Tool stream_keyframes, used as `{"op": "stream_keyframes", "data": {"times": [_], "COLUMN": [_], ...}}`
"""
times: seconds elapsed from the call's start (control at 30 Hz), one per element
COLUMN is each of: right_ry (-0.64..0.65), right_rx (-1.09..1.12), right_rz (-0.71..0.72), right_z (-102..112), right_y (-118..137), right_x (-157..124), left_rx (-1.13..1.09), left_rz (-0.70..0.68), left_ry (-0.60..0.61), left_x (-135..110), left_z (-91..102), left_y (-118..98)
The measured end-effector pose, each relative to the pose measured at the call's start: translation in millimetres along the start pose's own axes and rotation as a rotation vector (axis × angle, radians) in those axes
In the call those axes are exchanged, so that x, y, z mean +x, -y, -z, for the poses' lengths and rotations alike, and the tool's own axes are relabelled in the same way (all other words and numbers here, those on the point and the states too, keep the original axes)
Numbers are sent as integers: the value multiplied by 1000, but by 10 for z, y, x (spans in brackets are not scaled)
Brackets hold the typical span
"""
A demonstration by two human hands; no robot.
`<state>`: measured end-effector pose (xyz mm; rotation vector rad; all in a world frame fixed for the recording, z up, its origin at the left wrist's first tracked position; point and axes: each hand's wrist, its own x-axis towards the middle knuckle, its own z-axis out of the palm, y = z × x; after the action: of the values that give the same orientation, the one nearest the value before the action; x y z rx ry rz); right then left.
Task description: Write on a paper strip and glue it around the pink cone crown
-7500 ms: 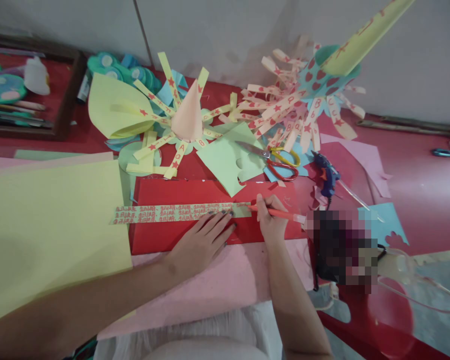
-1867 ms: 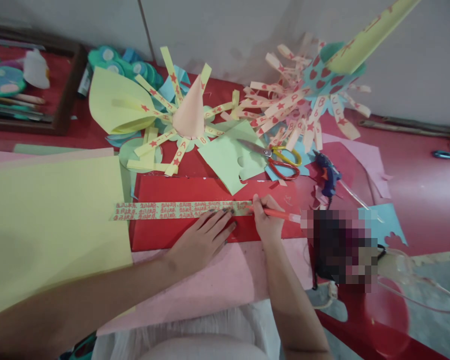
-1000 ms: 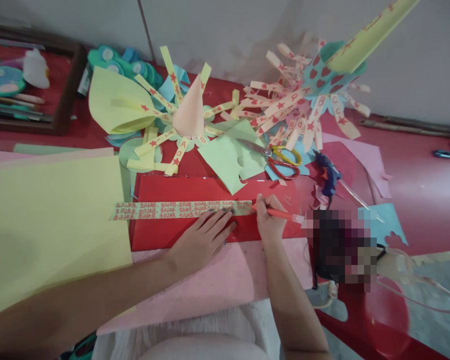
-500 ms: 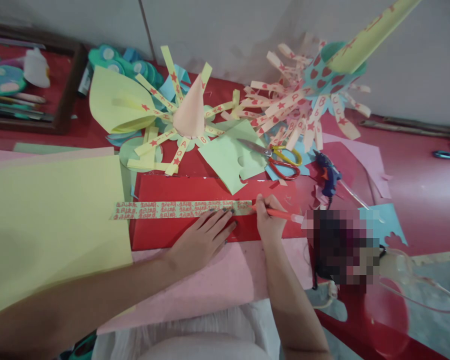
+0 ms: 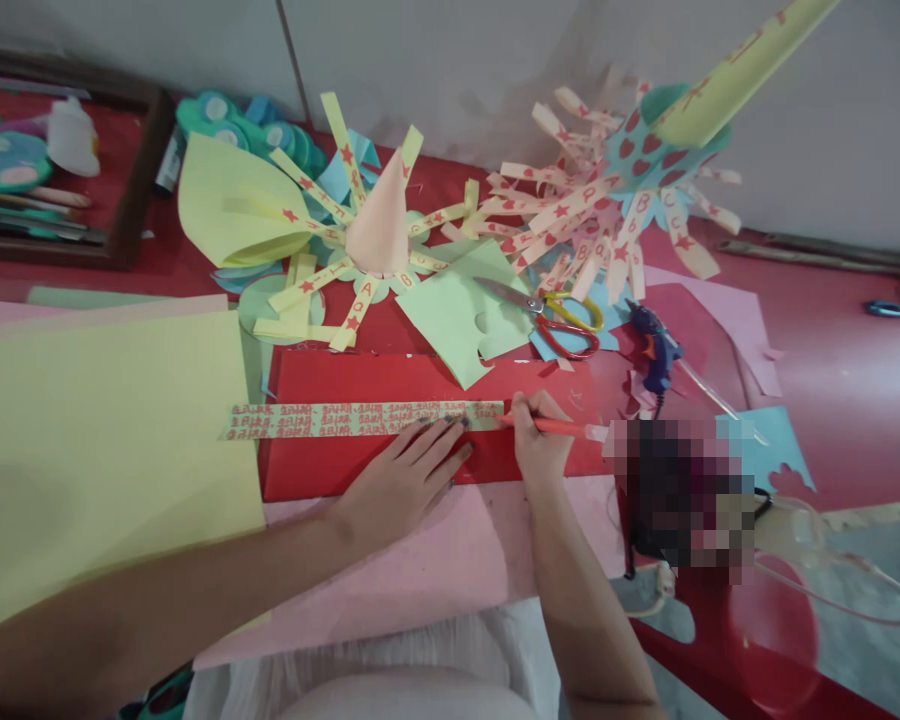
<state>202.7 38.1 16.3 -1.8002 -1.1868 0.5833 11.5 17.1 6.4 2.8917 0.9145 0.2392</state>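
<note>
A pale green paper strip (image 5: 330,421), covered in rows of red handwriting, lies across a flat red board (image 5: 390,468). My left hand (image 5: 412,465) is spread flat, its fingertips on the strip's lower edge. In my right hand (image 5: 541,435) is a red pen (image 5: 570,428), its tip at the strip's right end. Under the board and my forearms is a pink paper sheet (image 5: 420,560). Just beyond the board lie scissors (image 5: 570,325) with red and yellow handles, partly on a cut green sheet (image 5: 469,300).
Large yellow sheets (image 5: 105,430) cover the left side. Behind the board stand a pink paper cone (image 5: 381,220) with lettered strips and a fringed paper hat (image 5: 637,150). A blue glue gun (image 5: 654,345) lies right of the scissors. A brown-framed tray (image 5: 131,200) sits at the back left.
The pen tip has shifted very slightly at the strip's right end. My left hand stays in place.
</note>
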Motion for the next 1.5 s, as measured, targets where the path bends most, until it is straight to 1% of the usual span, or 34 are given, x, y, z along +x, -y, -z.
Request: {"op": "stream_keyframes", "data": {"times": [0.1,0.27,0.37,0.43,0.6,0.67,0.87,1.07,1.17,1.23,1.3,1.37,1.43,1.5], "right_ry": [-18,-28,-46,-91,-304,-325,-243,-160,-134,-111,-60,31,122,169], "right_rx": [-10,-21,-2,32,223,253,336,278,253,275,314,328,296,231], "right_rz": [-6,20,11,-4,-67,-66,-68,17,8,11,26,36,32,18], "right_z": [2,4,11,14,-7,-18,-18,4,10,9,3,-8,-22,-35], "right_y": [2,26,34,40,88,104,52,51,46,33,25,29,45,64], "right_x": [0,8,9,7,5,8,21,-2,-16,-24,-36,-55,-77,-90], "left_rx": [-5,-11,-13,-20,-18,-15,-19,-26,-19,-15,-15,-18,-23,-28], "left_rz": [-2,-3,1,3,-3,1,23,34,49,56,58,55,56,62], "left_ry": [17,8,30,41,30,23,4,-9,-18,-30,-34,-30,-18,-4], "left_x": [-1,2,2,-1,-8,-6,5,10,13,15,15,15,13,10], "left_z": [-6,1,6,7,9,12,31,44,47,50,52,50,45,39], "left_y": [0,-1,0,0,-3,-5,-2,-7,-12,-13,-13,-13,-14,-16]}}
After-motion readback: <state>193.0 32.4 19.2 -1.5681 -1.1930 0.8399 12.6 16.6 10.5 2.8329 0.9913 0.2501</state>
